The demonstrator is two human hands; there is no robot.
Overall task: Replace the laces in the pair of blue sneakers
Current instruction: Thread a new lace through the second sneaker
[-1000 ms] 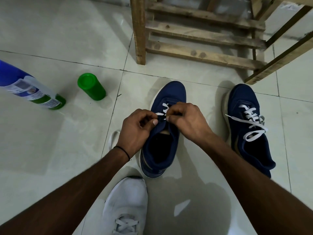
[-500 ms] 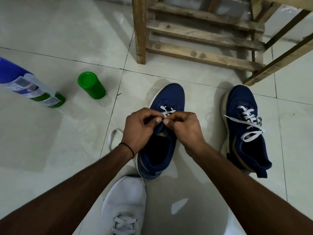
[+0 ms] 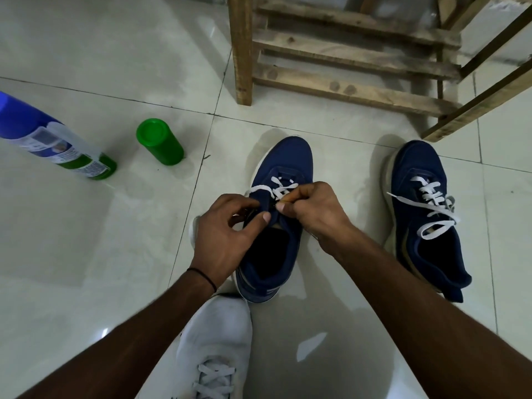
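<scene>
While right hand [image 3: 319, 214] seemingly pinches lace [image 3: 283, 188], sneaker [image 3: 288, 156] toe points away

The left hand [image 3: 227, 234] and right hand [image 3: 316, 211] cover the upper eyelets and tongue of the middle sneaker [image 3: 288, 156], so where the lace [image 3: 283, 187] runs beneath them cannot be told. The right hand pinches the lace, its tip too small to make out; what the curled left fingers grip is hidden. A white loop [image 3: 192, 230] lies mostly behind the left hand. The can [image 3: 66, 145] is cut by the left edge, its label too small to read. The white shoe [image 3: 218, 335] and both forearms run off the bottom, the rack [image 3: 345, 90] off the top and right
</scene>
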